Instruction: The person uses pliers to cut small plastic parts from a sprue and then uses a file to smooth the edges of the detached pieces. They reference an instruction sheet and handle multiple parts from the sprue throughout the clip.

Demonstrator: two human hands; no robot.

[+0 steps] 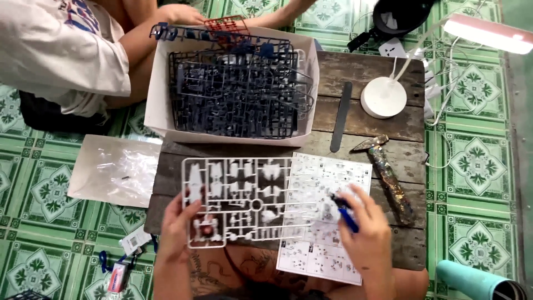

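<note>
A white plastic model-kit parts frame (pixel 244 194) lies flat over the front of a low dark wooden table (pixel 388 119). My left hand (pixel 179 222) grips its lower left corner. My right hand (pixel 363 230) holds a blue-handled cutting tool (pixel 345 214) whose dark tip points at the frame's right edge. Under the frame and my right hand lies a white printed instruction sheet (pixel 325 219).
A white cardboard box (pixel 233 83) packed with dark blue and one red parts frames sits at the table's back left. A black file (pixel 340 116), a worn hammer (pixel 388 178) and a white lamp base (pixel 384 97) lie to the right. Another person sits behind the box.
</note>
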